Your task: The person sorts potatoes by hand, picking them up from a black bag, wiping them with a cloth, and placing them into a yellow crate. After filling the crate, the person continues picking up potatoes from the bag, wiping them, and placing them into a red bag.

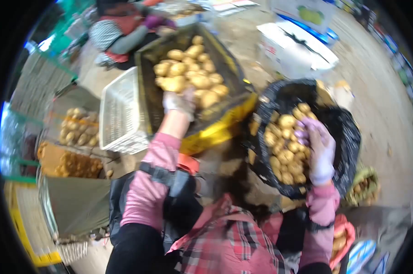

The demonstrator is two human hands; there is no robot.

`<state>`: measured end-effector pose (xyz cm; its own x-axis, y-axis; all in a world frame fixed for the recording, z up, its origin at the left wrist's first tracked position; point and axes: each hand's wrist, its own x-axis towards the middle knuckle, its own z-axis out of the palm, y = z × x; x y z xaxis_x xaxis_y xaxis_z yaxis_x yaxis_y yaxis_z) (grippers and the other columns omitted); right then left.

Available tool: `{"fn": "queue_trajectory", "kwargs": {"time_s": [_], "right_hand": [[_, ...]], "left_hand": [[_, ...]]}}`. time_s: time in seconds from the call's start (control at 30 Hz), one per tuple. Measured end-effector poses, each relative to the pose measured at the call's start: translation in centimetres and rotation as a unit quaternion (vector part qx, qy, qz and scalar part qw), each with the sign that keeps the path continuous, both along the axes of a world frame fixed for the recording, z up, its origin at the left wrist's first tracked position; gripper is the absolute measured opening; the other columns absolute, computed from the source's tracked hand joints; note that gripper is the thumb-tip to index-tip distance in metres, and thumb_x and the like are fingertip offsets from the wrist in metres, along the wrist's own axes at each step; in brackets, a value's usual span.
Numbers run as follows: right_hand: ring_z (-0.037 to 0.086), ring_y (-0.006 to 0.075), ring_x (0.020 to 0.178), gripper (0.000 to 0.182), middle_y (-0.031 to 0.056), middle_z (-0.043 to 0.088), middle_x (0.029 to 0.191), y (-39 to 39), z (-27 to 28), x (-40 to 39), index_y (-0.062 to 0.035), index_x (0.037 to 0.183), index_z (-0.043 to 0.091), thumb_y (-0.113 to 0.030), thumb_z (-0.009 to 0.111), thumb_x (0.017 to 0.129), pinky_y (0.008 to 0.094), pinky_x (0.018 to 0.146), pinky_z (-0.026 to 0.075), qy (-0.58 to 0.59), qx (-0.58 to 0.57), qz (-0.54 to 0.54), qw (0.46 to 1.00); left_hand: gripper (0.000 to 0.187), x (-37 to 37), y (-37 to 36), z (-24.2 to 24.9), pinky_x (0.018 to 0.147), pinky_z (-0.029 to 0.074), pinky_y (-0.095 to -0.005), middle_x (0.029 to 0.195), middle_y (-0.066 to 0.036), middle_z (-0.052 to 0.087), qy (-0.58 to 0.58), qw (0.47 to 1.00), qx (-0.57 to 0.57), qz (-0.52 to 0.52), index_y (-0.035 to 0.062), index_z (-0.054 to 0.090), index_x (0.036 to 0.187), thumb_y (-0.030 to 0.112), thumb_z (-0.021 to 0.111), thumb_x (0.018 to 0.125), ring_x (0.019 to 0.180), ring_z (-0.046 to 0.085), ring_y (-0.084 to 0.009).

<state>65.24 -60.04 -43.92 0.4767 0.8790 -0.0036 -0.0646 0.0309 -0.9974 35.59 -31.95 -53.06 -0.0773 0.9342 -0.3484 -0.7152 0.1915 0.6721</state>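
Note:
My left hand (179, 103), in a pale glove, reaches into a dark crate with yellow sides (236, 116). Its fingers meet the near edge of a heap of potatoes (199, 81) and are blurred, partly hidden there. A large potato (173, 85) lies right at the fingertips; whether they grip it I cannot tell. My right hand (321, 144), gloved in white with purple fingers, rests over smaller potatoes (286, 156) in a container lined with a black plastic bag (349, 148). Its fingers are spread apart and bent slightly down onto the pile.
A white slatted crate (119, 112) stands against the dark crate's left side. Farther left are bagged potatoes (80, 127). Another person (124, 39) crouches at the upper left. Beyond the black bag is a white box (295, 50); a green sack (364, 185) sits to its right.

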Motion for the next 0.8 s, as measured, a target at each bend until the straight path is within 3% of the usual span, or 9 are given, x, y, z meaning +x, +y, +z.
{"fn": "queue_trajectory", "kwargs": {"time_s": [0.13,0.27,0.33,0.43,0.53,0.63,0.67,0.73,0.8], "right_hand": [[0.065,0.0093,0.081,0.029,0.0068,0.069,0.103,1.2,0.1,5.8,-0.0010,0.117,0.064,-0.024,0.056,0.100,0.0210,0.070,0.050,-0.037,0.008,0.027,0.999],[0.064,0.0070,0.074,0.028,0.0023,0.069,0.094,3.0,-5.2,16.0,-0.0069,0.113,0.067,-0.029,0.059,0.098,0.0194,0.063,0.049,-0.011,-0.106,-0.044,0.993],[0.063,0.0085,0.075,0.026,0.0024,0.069,0.090,3.7,-8.9,19.9,-0.0061,0.106,0.069,-0.028,0.063,0.093,0.0225,0.066,0.050,-0.098,-0.242,-0.031,0.965],[0.063,0.0149,0.084,0.032,0.0056,0.071,0.090,5.8,-17.4,23.6,-0.0012,0.099,0.071,-0.030,0.071,0.085,0.0296,0.081,0.049,-0.294,-0.299,0.019,0.908],[0.065,0.0249,0.106,0.053,0.0160,0.069,0.114,8.4,-23.4,23.3,-0.0020,0.128,0.060,-0.030,0.070,0.084,0.0339,0.094,0.049,-0.328,-0.420,0.027,0.846],[0.053,0.0304,0.128,0.073,0.0201,0.057,0.135,10.7,-29.4,22.0,-0.0047,0.142,0.047,-0.035,0.072,0.080,0.0332,0.108,0.039,-0.313,-0.472,0.078,0.821],[0.046,0.0295,0.135,0.078,0.0186,0.050,0.142,11.0,-35.3,22.5,-0.0086,0.145,0.044,-0.036,0.072,0.078,0.0336,0.111,0.036,-0.322,-0.484,0.082,0.810],[0.047,0.0339,0.132,0.079,0.0162,0.049,0.143,10.9,-36.7,21.6,-0.0140,0.146,0.040,-0.037,0.072,0.078,0.0373,0.111,0.038,-0.433,-0.491,0.025,0.756],[0.054,0.0291,0.126,0.076,0.0167,0.055,0.138,11.0,-36.2,22.2,-0.0116,0.142,0.047,-0.033,0.076,0.075,0.0368,0.107,0.041,-0.372,-0.477,0.022,0.796]], "left_hand": [[0.045,5.0,-5.6,7.1,0.101,0.051,-0.0470,0.138,-0.023,0.046,0.022,0.996,-0.015,-0.084,0.0005,0.039,0.136,0.033,0.034,0.104,0.122,0.054,-0.0375],[0.060,8.9,-12.1,10.5,0.097,0.049,-0.0380,0.142,-0.020,0.046,0.072,0.943,0.166,-0.279,0.0048,0.034,0.145,0.047,0.040,0.103,0.116,0.058,-0.0308],[0.061,10.4,-14.1,11.0,0.094,0.048,-0.0351,0.139,-0.018,0.049,0.080,0.925,0.192,-0.317,0.0053,0.034,0.146,0.049,0.037,0.103,0.111,0.059,-0.0271],[0.061,12.4,-15.8,12.5,0.091,0.048,-0.0342,0.131,-0.015,0.053,0.114,0.910,0.186,-0.353,0.0043,0.032,0.146,0.048,0.033,0.104,0.105,0.060,-0.0229],[0.061,13.2,-15.7,12.1,0.089,0.048,-0.0336,0.127,-0.014,0.055,0.171,0.899,0.165,-0.368,0.0015,0.032,0.145,0.047,0.032,0.105,0.104,0.059,-0.0205],[0.062,13.6,-14.8,11.1,0.089,0.048,-0.0324,0.127,-0.013,0.056,0.233,0.891,0.133,-0.365,-0.0010,0.034,0.144,0.046,0.035,0.104,0.104,0.059,-0.0195],[0.062,13.7,-14.6,10.9,0.089,0.048,-0.0320,0.126,-0.013,0.057,0.251,0.889,0.118,-0.364,-0.0018,0.034,0.144,0.045,0.036,0.104,0.104,0.059,-0.0193],[0.060,14.1,-14.2,10.5,0.089,0.049,-0.0318,0.127,-0.014,0.058,0.246,0.893,0.089,-0.367,-0.0011,0.036,0.143,0.044,0.040,0.104,0.104,0.060,-0.0193],[0.059,14.2,-14.0,10.5,0.088,0.049,-0.0317,0.126,-0.014,0.058,0.239,0.891,0.069,-0.379,-0.0010,0.037,0.143,0.043,0.040,0.104,0.104,0.060,-0.0193]]}}
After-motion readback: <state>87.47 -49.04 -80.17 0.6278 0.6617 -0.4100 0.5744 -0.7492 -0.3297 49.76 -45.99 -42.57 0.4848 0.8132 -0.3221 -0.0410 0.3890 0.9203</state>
